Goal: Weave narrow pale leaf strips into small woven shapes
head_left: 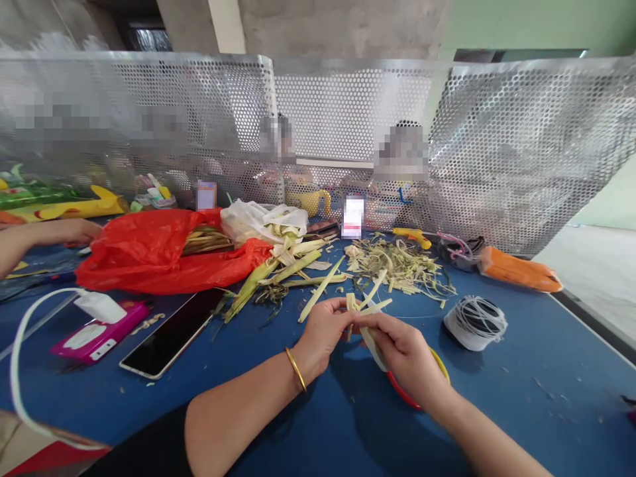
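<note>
Pale cream to faint green, flat, narrow and slightly curled: a few husk strips [382, 306], folded over one another at a small crossing. Short and almost upright at the left, longer and slanting up toward the right in two loose tails, with a broader whitish piece hanging beneath the right fingers. Partly hidden at the crossing. Held above the blue bench [318, 424], well in from the right edge and well short of the far edge.

Stretched in from the near left, with a gold bangle [296, 370] at the wrist and a black sleeve [144, 440] near the elbow: the left hand [320, 331]. Curled and closed on the strips, with thumb directed toward the crossing. Stretched in from the near right, back upward: the right hand [405, 351]. Pinching the same strips, forefinger pointing at the left fingertips; impossible to tell exactly how the thumb lies.

Partly covered by the right hand, a red and yellow ring [403, 392]. Farther toward the right edge, a ball of thread [476, 324]. Beyond the hands, toward the far edge, a heap of shreds [397, 265] and a loose strip [320, 291].
</note>
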